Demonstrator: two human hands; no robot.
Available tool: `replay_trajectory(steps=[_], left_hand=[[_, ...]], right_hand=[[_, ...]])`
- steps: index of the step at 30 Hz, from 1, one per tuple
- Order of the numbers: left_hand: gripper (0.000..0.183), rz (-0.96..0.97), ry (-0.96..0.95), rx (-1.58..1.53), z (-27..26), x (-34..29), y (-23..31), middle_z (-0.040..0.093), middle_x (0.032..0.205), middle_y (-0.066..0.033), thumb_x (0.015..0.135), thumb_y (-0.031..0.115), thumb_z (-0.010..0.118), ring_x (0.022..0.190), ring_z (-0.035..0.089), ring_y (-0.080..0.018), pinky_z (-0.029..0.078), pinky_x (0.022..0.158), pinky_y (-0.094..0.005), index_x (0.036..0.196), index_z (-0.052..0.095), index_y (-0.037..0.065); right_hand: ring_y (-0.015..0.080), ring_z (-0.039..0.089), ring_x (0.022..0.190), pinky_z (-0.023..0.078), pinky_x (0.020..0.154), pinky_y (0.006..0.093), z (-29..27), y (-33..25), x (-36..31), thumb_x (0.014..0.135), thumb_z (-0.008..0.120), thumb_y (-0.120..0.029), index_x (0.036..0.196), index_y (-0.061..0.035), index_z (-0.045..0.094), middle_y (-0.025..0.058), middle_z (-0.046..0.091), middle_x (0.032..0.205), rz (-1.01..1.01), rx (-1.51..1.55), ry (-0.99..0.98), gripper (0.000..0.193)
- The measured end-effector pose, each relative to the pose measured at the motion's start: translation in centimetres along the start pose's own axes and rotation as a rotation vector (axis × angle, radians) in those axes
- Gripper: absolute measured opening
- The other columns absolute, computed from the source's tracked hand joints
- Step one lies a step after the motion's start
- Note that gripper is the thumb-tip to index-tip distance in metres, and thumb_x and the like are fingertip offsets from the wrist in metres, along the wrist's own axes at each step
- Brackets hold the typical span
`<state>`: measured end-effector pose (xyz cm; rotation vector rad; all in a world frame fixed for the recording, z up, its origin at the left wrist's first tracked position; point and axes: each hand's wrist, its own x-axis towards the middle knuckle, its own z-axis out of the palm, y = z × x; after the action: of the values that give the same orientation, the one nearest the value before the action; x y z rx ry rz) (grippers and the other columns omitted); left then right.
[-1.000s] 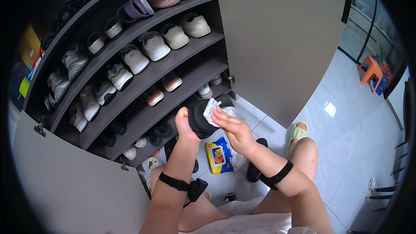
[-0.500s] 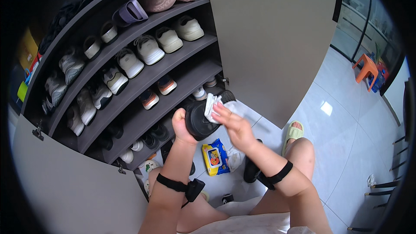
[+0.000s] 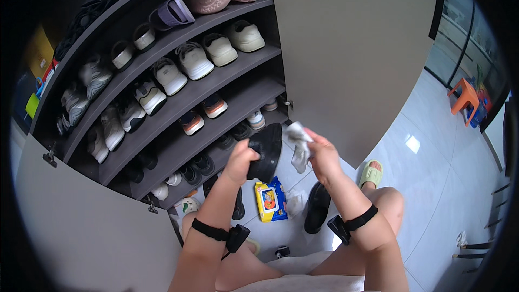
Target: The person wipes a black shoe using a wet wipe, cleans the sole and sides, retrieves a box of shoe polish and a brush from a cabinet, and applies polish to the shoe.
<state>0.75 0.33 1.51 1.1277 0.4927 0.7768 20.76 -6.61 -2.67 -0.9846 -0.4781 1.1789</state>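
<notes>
A black shoe point(image 3: 266, 153) is gripped in my left hand point(image 3: 241, 162), held up over the floor with its thick side turned toward the right. My right hand point(image 3: 323, 154) pinches a crumpled white wipe point(image 3: 298, 146), which hangs just right of the shoe, apart from it. Below them a yellow and blue pack of wipes point(image 3: 268, 200) lies on the floor. Beside the pack is another crumpled wipe point(image 3: 295, 203). A second black shoe point(image 3: 317, 207) stands on the floor, below my right forearm.
An open shoe cabinet point(image 3: 246, 62) with several shelves of shoes fills the left side. One cabinet door point(image 3: 351, 54) stands open at the right, another point(image 3: 97, 221) at lower left. Farther right are an orange stool point(image 3: 464, 99) and dark chair legs point(image 3: 478, 246).
My right hand has drawn the wipe off the shoe and moved right. The shoe has turned in my left hand, and the whole view has shifted slightly.
</notes>
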Motion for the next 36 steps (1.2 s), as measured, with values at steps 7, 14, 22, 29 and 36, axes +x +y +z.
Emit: replay_trajectory(steps=[7, 14, 22, 29, 36], left_hand=[[0.012, 0.058, -0.245, 0.553, 4.2, 1.3, -0.6, 0.059, 0.077, -0.0003, 0.073, 0.006, 0.063, 0.071, 0.053, -0.0078, 0.046, 0.067, -0.0246, 0.083, 0.058, 0.001], [0.030, 0.148, -0.234, 1.384, 3.5, 4.2, -1.3, 0.054, 0.063, -0.0142, 0.072, 0.027, 0.064, 0.065, 0.058, -0.0350, 0.044, 0.058, -0.0427, 0.066, 0.049, 0.002], [0.023, 0.451, -0.071, 1.580, -1.3, 12.9, -2.6, 0.056, 0.067, -0.0140, 0.072, 0.020, 0.063, 0.069, 0.057, -0.0344, 0.043, 0.066, -0.0424, 0.064, 0.050, 0.002], [0.017, 0.356, 0.204, 1.719, -5.1, 22.1, -3.0, 0.061, 0.076, -0.0098, 0.073, 0.019, 0.065, 0.080, 0.059, -0.0299, 0.039, 0.075, -0.0413, 0.068, 0.057, 0.005], [0.012, 0.262, 0.450, 1.751, -7.2, 29.5, -3.7, 0.063, 0.082, -0.0089, 0.076, 0.020, 0.065, 0.085, 0.061, -0.0296, 0.042, 0.085, -0.0494, 0.075, 0.063, 0.009]], right_hand=[[0.0230, 0.057, 0.107, 0.045, 0.089, 0.0333, -1.6, -2.8, 3.8, 0.089, 0.035, 0.002, 0.128, -0.0014, 0.051, 0.0121, 0.058, 0.121, 0.009, 0.118, 0.053, 0.042], [0.0243, 0.054, 0.110, 0.041, 0.093, 0.0366, -2.3, -4.9, 7.2, 0.090, 0.035, -0.001, 0.127, -0.0046, 0.053, 0.0112, 0.057, 0.122, 0.134, -0.050, 0.126, 0.042], [0.0214, 0.055, 0.105, 0.043, 0.089, 0.0342, -1.2, -4.7, 9.9, 0.089, 0.036, -0.001, 0.128, -0.0027, 0.051, 0.0102, 0.058, 0.119, 0.160, -0.033, 0.096, 0.042], [0.0199, 0.060, 0.102, 0.046, 0.090, 0.0303, -0.2, -5.0, 13.9, 0.089, 0.036, 0.003, 0.126, 0.0014, 0.052, 0.0131, 0.060, 0.117, 0.088, 0.005, 0.082, 0.040], [0.0180, 0.060, 0.097, 0.048, 0.085, 0.0292, 1.5, -7.0, 16.7, 0.089, 0.038, 0.002, 0.124, -0.0006, 0.054, 0.0120, 0.062, 0.113, 0.095, -0.042, 0.053, 0.039]])
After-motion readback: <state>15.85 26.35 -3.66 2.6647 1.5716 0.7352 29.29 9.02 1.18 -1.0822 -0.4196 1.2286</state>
